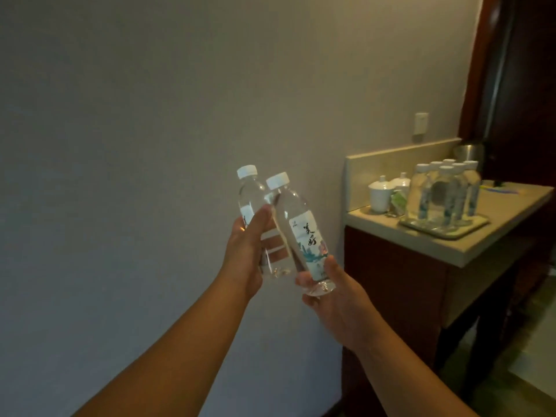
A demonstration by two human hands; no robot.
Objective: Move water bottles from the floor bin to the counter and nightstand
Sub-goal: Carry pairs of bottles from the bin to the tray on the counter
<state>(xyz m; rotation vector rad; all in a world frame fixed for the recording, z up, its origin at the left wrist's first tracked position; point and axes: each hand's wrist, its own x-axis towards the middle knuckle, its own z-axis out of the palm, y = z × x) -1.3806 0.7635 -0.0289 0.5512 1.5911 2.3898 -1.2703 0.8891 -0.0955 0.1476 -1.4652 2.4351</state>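
My left hand (247, 251) grips a clear water bottle (251, 194) with a white cap, held up in front of the plain wall. My right hand (334, 299) holds a second water bottle (298, 224) by its base; its white label with blue artwork faces me. The two bottles lean against each other near their necks. The counter (481, 239) stands to the right, with several more water bottles (442, 194) standing on a tray (469, 228). The floor bin and nightstand are out of view.
White lidded cups (380, 194) and a small packet sit at the counter's back left. A metal kettle (469, 152) stands at the back right by a dark wooden door frame (496, 85). A wall socket (420, 123) is above the backsplash.
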